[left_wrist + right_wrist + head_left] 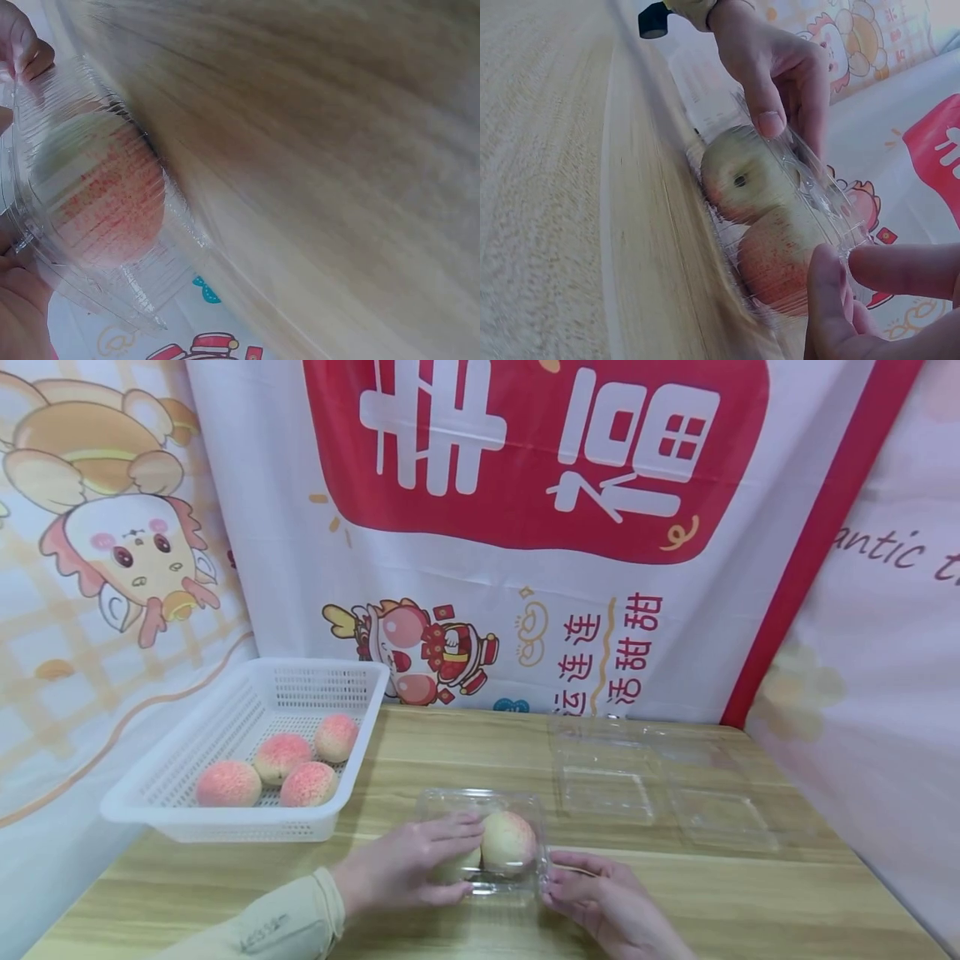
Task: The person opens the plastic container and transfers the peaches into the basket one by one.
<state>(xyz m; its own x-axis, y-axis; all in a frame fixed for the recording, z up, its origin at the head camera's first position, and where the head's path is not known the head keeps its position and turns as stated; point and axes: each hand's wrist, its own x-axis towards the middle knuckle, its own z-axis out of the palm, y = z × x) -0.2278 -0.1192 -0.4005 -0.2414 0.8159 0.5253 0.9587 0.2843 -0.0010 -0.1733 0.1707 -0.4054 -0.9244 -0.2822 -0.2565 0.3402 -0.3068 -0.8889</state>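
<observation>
A clear plastic clamshell box [491, 797] stands on the table near its front. Two pink-and-cream peaches [510, 842] lie side by side inside it, one partly covered by my left hand [420, 857]. That hand lies across the box lid from the left, fingers over the top and thumb at the front edge. My right hand [600, 893] pinches the box's right front edge between thumb and fingers. In the right wrist view, both peaches [739, 172] show through the ribbed plastic, with the left thumb [769, 122] against the rim.
At the left, a white perforated basket [228, 825] holds several pink peaches [228, 783]. Clear plastic boxes [607, 795] stand at the back right of the wooden table [750, 893]. Printed cloths [540, 556] hang behind and at both sides.
</observation>
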